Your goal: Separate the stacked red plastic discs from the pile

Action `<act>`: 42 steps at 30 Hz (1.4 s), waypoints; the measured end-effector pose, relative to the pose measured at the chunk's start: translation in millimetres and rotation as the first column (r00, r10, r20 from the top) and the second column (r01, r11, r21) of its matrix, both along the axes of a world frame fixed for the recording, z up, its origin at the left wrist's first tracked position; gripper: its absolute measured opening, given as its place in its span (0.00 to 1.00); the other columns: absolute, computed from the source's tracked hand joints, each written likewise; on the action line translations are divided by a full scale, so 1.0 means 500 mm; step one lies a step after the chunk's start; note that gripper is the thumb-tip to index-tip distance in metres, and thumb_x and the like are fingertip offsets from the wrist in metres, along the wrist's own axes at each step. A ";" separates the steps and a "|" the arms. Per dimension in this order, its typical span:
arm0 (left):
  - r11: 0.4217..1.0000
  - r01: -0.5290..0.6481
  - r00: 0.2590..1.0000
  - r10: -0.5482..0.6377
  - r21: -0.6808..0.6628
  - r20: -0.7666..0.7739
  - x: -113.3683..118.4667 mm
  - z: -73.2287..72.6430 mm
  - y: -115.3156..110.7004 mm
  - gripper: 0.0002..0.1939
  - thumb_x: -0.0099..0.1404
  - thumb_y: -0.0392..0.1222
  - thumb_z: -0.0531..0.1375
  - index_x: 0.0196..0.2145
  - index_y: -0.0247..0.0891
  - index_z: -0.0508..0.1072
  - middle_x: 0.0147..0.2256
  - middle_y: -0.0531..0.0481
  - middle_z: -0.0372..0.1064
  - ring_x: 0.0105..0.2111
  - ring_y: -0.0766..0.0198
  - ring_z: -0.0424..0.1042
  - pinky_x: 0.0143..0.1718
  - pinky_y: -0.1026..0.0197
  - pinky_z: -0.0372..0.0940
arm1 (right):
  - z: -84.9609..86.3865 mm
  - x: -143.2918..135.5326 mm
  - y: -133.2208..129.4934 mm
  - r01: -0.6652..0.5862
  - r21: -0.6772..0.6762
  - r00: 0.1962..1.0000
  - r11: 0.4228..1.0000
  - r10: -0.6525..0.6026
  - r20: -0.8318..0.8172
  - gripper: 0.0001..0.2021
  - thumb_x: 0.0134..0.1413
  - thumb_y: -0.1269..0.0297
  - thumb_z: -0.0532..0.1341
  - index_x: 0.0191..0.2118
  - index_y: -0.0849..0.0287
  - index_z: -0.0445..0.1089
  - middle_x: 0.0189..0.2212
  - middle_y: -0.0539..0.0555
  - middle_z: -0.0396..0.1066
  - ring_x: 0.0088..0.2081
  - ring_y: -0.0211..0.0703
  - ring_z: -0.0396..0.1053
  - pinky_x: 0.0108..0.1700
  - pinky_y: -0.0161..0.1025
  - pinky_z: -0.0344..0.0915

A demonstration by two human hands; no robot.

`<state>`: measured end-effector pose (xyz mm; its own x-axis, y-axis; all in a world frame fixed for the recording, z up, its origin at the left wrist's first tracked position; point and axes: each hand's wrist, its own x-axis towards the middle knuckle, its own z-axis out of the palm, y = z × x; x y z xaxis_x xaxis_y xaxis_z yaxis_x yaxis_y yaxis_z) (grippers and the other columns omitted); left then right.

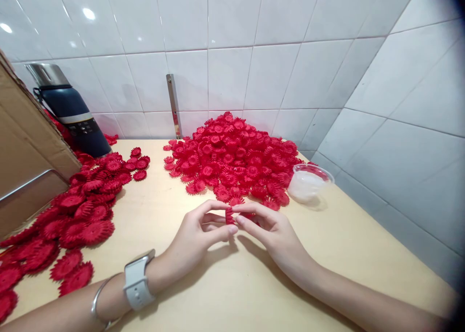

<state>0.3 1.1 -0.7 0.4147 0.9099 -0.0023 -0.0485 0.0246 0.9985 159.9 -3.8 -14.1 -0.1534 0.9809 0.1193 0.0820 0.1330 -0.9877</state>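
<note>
Between my two hands a small red flower-shaped piece (229, 216) with a fringed edge stands on its side, pinched at the fingertips. My left hand (207, 225) holds it from the left, thumb below and index finger on top. From the right, my right hand (267, 225) grips the same piece with thumb and index finger. Just beyond the hands rises a large heap of similar red fringed pieces (232, 160). Some red shows beneath my right fingers, partly hidden.
A clear plastic tub (307, 184) with whitish contents stands right of the heap. Larger red fringed discs (94, 215) spread along the left, beside a cardboard box (32, 143) and a dark blue bottle (74, 109). Tiled walls (232, 75) bound the table (247, 288) behind and to the right.
</note>
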 end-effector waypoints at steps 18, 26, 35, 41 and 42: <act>0.999 0.015 0.999 -0.013 -0.038 0.038 0.000 0.001 0.002 0.14 0.51 0.31 0.62 0.37 0.36 0.70 0.33 0.50 0.71 0.33 0.64 0.70 0.35 0.63 0.66 | -0.003 0.004 0.005 -0.233 -0.057 0.951 0.971 0.215 -0.222 0.08 0.47 0.61 0.61 0.26 0.60 0.67 0.23 0.49 0.68 0.26 0.37 0.67 0.29 0.35 0.66; 0.998 0.013 0.999 -0.010 -0.057 0.048 0.000 0.005 0.001 0.14 0.50 0.32 0.62 0.37 0.36 0.71 0.33 0.49 0.72 0.34 0.62 0.70 0.34 0.61 0.66 | 0.000 0.005 0.003 -0.234 -0.066 0.949 0.970 0.214 -0.231 0.07 0.47 0.62 0.60 0.26 0.60 0.67 0.23 0.49 0.68 0.26 0.36 0.67 0.29 0.34 0.66; 0.998 -0.002 0.999 0.004 -0.059 0.036 0.001 0.005 0.003 0.14 0.50 0.32 0.62 0.37 0.35 0.71 0.32 0.48 0.71 0.33 0.61 0.70 0.35 0.60 0.65 | 0.000 0.004 0.003 -0.237 -0.047 0.954 0.970 0.223 -0.200 0.06 0.48 0.63 0.60 0.26 0.59 0.67 0.24 0.48 0.67 0.28 0.36 0.65 0.31 0.33 0.63; 0.998 -0.002 0.999 0.005 -0.066 0.046 0.001 0.004 0.005 0.13 0.50 0.32 0.63 0.36 0.35 0.71 0.32 0.49 0.71 0.32 0.63 0.70 0.34 0.61 0.65 | 0.003 0.006 0.004 -0.206 -0.025 0.970 0.978 0.201 -0.135 0.05 0.48 0.65 0.60 0.27 0.60 0.68 0.23 0.47 0.65 0.27 0.34 0.61 0.31 0.32 0.58; 0.998 -0.001 0.999 0.004 -0.066 0.046 0.001 0.004 0.005 0.13 0.50 0.32 0.63 0.36 0.35 0.71 0.32 0.49 0.71 0.32 0.63 0.70 0.34 0.62 0.65 | 0.004 0.007 0.003 -0.205 -0.032 0.971 0.978 0.199 -0.136 0.05 0.48 0.65 0.60 0.26 0.60 0.67 0.23 0.47 0.65 0.27 0.34 0.61 0.31 0.32 0.58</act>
